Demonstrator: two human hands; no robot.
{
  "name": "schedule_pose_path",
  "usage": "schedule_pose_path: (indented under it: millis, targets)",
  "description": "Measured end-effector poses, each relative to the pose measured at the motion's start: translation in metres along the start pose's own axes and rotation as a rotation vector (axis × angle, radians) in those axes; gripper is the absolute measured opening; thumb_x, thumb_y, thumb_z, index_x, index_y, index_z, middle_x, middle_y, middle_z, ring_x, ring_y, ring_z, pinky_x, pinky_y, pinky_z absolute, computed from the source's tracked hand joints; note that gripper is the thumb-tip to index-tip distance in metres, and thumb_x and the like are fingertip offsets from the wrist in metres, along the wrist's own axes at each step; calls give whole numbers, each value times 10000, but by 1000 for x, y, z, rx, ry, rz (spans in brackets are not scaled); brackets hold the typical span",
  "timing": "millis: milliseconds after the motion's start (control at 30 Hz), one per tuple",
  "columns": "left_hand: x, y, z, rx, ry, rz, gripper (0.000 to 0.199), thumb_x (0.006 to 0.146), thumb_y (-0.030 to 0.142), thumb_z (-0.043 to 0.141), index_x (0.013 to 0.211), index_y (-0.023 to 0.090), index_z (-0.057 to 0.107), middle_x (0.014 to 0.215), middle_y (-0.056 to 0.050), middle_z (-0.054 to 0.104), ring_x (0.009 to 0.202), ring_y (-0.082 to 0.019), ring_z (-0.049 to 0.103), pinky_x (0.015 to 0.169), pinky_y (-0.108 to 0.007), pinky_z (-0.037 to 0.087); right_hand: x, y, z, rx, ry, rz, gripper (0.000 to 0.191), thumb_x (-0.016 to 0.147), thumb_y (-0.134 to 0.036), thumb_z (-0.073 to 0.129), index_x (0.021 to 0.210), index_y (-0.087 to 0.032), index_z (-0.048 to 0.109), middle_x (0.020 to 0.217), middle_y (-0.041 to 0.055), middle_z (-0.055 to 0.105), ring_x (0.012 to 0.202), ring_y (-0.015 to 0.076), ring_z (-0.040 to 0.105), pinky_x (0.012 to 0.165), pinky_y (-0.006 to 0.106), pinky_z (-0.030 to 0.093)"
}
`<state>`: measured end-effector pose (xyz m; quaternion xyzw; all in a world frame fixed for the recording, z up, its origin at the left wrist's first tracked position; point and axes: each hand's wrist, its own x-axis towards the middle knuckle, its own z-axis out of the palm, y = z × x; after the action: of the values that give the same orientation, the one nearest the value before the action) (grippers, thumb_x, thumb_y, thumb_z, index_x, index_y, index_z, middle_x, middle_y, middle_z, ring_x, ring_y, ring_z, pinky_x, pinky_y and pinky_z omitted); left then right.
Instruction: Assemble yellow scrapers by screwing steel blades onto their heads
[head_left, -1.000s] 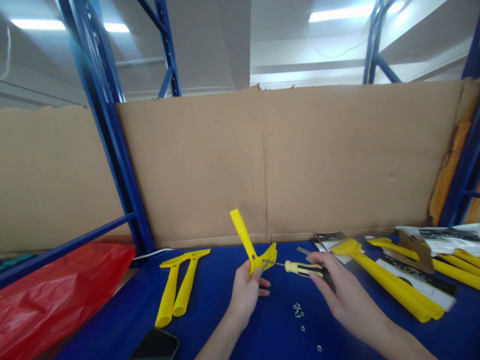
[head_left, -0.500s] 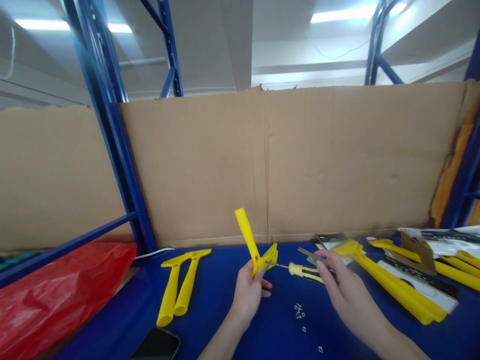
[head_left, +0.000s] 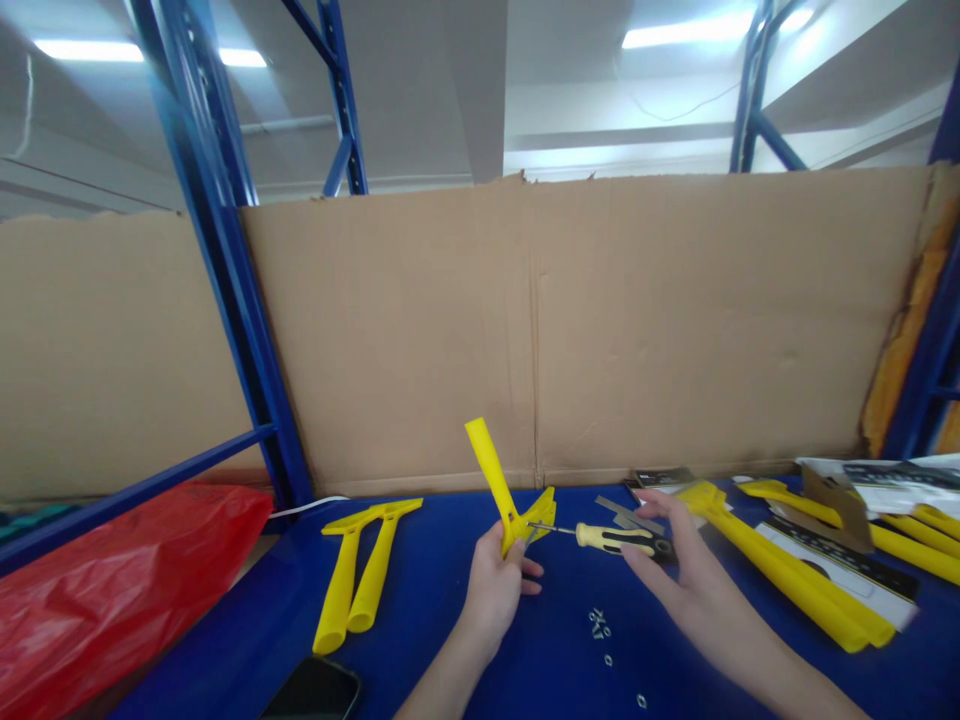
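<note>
A yellow plastic scraper [head_left: 491, 470] is gripped near its head by my left hand [head_left: 495, 580], its handle tilting up and to the left. The shaft of a screwdriver [head_left: 600, 538] meets the scraper head from the right. My right hand [head_left: 682, 560] is loosely around the black rear end of the screwdriver's handle, thumb against it and fingers raised off its upper side. Behind the screwdriver lie thin grey metal blades [head_left: 622, 512]. Small metal nuts [head_left: 600, 625] are scattered on the blue tabletop [head_left: 555, 660] below. Where the screwdriver tip sits is too small to make out.
Two yellow scrapers [head_left: 367, 565] lie left, near a black phone [head_left: 315, 690] and a red plastic bag [head_left: 127, 590]. More yellow scrapers [head_left: 795, 570] and printed packages [head_left: 840, 570] lie right. A cardboard panel [head_left: 420, 340] stands behind, beside a blue rack post [head_left: 259, 350].
My right hand's fingers have spread and lifted from the screwdriver handle, uncovering more of its black end. My left hand and the scraper have barely moved.
</note>
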<state>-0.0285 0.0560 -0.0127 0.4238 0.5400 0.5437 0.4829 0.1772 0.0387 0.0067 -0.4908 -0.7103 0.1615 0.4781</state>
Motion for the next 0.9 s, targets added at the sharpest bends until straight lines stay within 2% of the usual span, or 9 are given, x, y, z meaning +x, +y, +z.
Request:
schedule_pose_path:
  millis: [100,167,233,300,400,500,600,767,900]
  targets:
    - [-1,1,0,-11,10,-9,205,855,51,473,1042,88,546,1055,-140,638,491,-58,574,402,-180,492,1,-2,-1,23,-33,-46,348,848,-338,448,1180,-254,386,1000,56,577,801,185,618,714,307,518]
    - [-1,1,0,-10,6,-6,199,851,64,494,1039,88,550,1044,-138,641,493,-58,573,403,-177,491,1,-5,-2,-13,-57,-21,264,877,-366,395,1107,-242,429,830,27,601,713,187,615,686,314,513]
    - [0,1,0,-5,-1,-3,197,852,67,493,1039,87,549,1046,-138,638,496,-58,572,401,-172,488,2,-7,-2,-45,-54,34,275,898,-424,341,1069,-236,447,729,9,589,629,185,598,610,305,507]
    - [1,1,0,-2,-1,-7,205,859,59,466,1048,90,540,1068,-140,631,501,-57,573,402,-169,488,1,-6,-1,-33,-37,37,317,884,-442,371,1117,-235,426,832,31,601,659,180,608,602,294,513]
    - [1,0,0,1,0,-17,227,873,45,412,1064,94,525,1097,-142,624,506,-54,573,408,-167,492,1,-3,-1,30,-38,-31,390,845,-363,450,1207,-246,363,1016,61,572,806,178,626,708,297,528]
    - [0,0,0,1,-4,-19,215,868,51,430,1053,97,531,1086,-134,632,503,-54,571,404,-161,483,1,-3,-1,8,-73,-27,302,867,-336,420,1155,-247,415,941,48,606,818,194,634,746,323,521]
    - [-1,1,1,4,2,-9,205,857,59,463,1044,92,540,1062,-134,641,498,-57,567,398,-161,474,1,-5,-1,-64,-81,29,259,903,-414,354,1037,-240,492,842,45,643,774,217,647,698,332,520]
    - [-1,1,1,2,24,-7,201,842,91,513,1040,92,547,1051,-130,646,494,-64,576,402,-175,477,0,-7,-1,-50,18,-41,379,852,-392,449,1196,-237,413,1024,65,592,926,213,625,774,323,521]
    - [-1,0,1,16,9,12,200,839,98,508,1034,82,550,1040,-139,645,489,-66,572,401,-183,472,0,-7,-2,-23,-27,-20,290,874,-377,410,1130,-246,448,877,35,608,782,202,632,714,329,524]
